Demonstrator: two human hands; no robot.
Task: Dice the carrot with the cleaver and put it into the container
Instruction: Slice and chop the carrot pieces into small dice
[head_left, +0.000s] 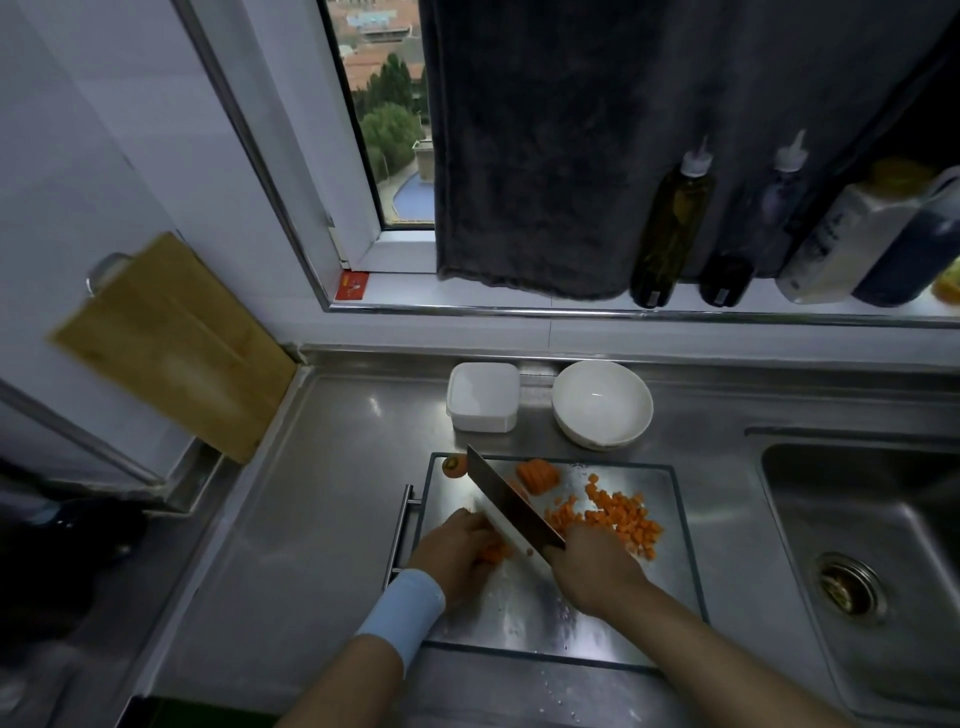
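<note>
On the steel cutting board (524, 613) my right hand (592, 566) grips the handle of the cleaver (506, 501), whose blade runs up and to the left. My left hand (457, 545), wearing a light blue wristband, holds down carrot strips (496, 553) beside the blade. A pile of diced carrot (618, 519) lies to the right of the blade. A stack of carrot slices (537, 474) sits at the board's far edge, and a carrot end (454, 466) lies at its far left corner. The white square container (483, 397) stands behind the board.
A white bowl (602, 404) stands beside the container. The sink (872, 561) lies to the right. A wooden board (171, 343) leans on the left wall. Bottles (670, 228) line the window sill under a dark towel (561, 145).
</note>
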